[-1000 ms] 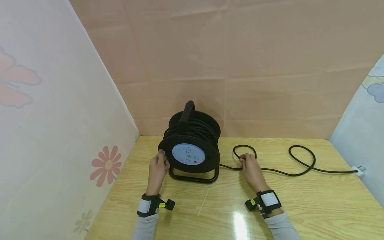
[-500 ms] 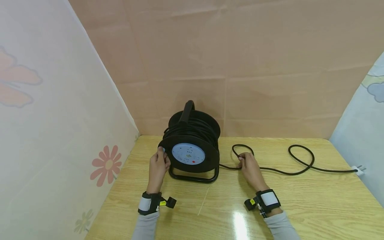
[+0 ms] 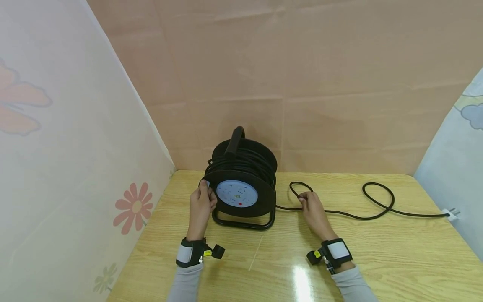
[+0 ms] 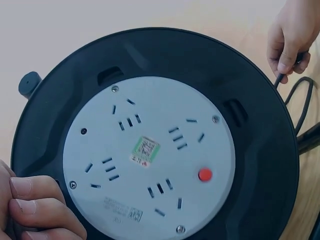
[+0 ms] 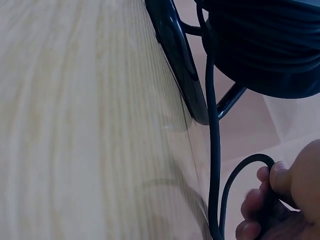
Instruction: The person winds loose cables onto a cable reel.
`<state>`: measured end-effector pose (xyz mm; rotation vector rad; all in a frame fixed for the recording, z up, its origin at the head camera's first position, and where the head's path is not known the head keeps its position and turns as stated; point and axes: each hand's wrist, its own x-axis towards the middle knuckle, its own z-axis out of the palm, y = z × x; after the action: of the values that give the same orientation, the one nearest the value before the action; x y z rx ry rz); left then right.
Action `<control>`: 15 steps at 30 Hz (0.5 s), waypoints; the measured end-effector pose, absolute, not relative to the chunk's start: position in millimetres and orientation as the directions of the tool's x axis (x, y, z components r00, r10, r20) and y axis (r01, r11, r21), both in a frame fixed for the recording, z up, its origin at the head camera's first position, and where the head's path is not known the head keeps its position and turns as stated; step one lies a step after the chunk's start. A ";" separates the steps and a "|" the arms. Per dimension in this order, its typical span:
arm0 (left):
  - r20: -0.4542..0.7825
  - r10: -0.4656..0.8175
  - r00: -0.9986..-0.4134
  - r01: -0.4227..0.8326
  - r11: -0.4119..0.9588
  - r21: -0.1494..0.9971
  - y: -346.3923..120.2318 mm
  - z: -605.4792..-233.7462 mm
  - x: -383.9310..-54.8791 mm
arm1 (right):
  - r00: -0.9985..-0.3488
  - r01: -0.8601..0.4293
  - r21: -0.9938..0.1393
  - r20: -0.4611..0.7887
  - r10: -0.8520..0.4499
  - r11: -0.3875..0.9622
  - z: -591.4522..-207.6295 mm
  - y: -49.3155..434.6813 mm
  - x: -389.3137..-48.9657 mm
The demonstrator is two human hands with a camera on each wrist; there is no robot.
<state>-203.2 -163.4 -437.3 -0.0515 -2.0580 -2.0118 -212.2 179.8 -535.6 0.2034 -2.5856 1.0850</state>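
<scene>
A black cable reel (image 3: 266,193) with wound black cable stands at the back of the table, its round socket panel (image 4: 95,150) and red button (image 4: 205,174) facing me. My left hand (image 3: 201,205), fingers curled, grips a small pale knob at the left of the reel's front disc; the fingers mostly hide it. To the right of the reel, my right hand (image 3: 314,209) pinches the black cord (image 5: 213,150) between thumb and fingers. The cord bends in a small loop behind this hand. From there it runs right to a white plug (image 3: 450,215).
The reel's carrying handle (image 3: 235,142) rises at its top, and its tubular stand (image 3: 243,225) rests on the wood-grain table (image 3: 279,268). A second cord loop (image 3: 392,195) lies to the right. Covered walls close off the back and both sides.
The reel's front disc has turned clockwise, its red button shifting left. My left hand has risen slightly with the knob. The cord loop by my right hand has moved left and become smaller.
</scene>
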 end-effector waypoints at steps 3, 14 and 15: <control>0.212 -0.154 -0.965 0.212 0.020 0.977 -160.3 -433.5 -202.7 | -0.941 -0.249 -0.677 0.339 -0.008 0.693 -535.4 178.9 -211.8; 0.215 -0.132 -0.968 0.214 0.026 0.977 -147.1 -403.0 -188.4 | -0.929 -0.281 -0.671 0.370 -0.018 0.686 -534.3 176.2 -213.5; 0.219 -0.133 -0.967 0.216 0.035 0.976 -145.7 -400.2 -186.8 | -0.926 -0.287 -0.672 0.378 -0.017 0.683 -534.2 176.5 -213.6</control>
<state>-186.8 -145.7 -400.2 -0.0856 -2.0627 -2.0219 -213.6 176.5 -534.2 0.2396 -2.5549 1.1036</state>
